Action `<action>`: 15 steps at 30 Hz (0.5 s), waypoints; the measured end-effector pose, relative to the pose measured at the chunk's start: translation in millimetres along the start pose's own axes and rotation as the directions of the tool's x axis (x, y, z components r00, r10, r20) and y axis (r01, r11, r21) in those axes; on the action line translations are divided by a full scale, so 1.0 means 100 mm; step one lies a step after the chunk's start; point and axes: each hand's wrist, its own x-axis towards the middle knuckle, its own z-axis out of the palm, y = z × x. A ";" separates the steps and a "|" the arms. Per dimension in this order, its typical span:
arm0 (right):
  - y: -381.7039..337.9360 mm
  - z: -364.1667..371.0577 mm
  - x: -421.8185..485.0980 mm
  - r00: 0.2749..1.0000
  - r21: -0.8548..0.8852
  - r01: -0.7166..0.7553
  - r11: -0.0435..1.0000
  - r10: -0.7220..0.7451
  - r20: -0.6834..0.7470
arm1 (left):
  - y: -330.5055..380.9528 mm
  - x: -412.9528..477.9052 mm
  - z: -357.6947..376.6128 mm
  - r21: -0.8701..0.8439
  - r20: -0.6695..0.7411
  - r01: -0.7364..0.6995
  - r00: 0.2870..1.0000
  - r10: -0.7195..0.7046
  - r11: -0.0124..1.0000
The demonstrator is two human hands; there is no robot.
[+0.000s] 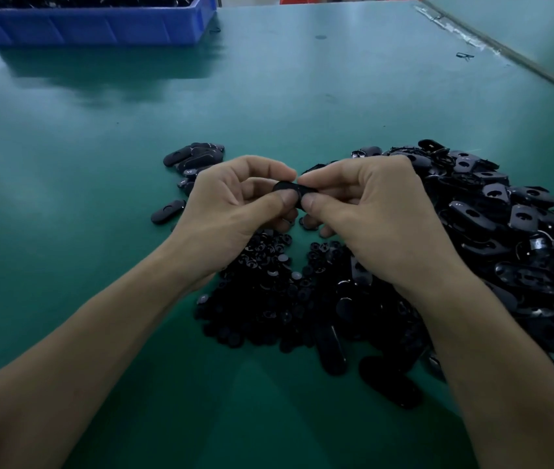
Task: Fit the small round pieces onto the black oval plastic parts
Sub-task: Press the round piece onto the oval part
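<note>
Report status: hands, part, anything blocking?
Left hand and right hand both pinch one black oval part. Small round pieces piled beneath, heap of oval parts right. Nothing blocking.

The table (302, 96) is green and flat. A heap of small round pieces (269, 299) lies on it. On the right side of that heap, touching it, is a big heap of black oval parts (506, 225). Behind the round heap, a bit to the left, lies a little bunch of oval parts (197, 157), and a lone oval part (168, 211) lies near them. Far behind the heap, to the left, stands a blue bin (99, 28) with dark things inside.
</note>
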 end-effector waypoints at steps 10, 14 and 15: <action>0.03 0.03 0.00 0.999 0.009 -0.015 1.000 0.015 -0.046 | 0.02 0.00 0.00 0.063 0.006 -0.030 1.000 0.029 0.998; 0.00 0.05 0.00 0.998 -0.003 -0.009 1.000 0.009 -0.066 | 0.03 0.00 0.00 0.073 0.008 -0.051 0.999 0.050 0.996; 0.00 0.05 0.00 0.997 -0.007 -0.009 1.000 0.008 -0.072 | 0.03 0.01 -0.01 0.079 0.009 -0.062 0.998 0.061 0.995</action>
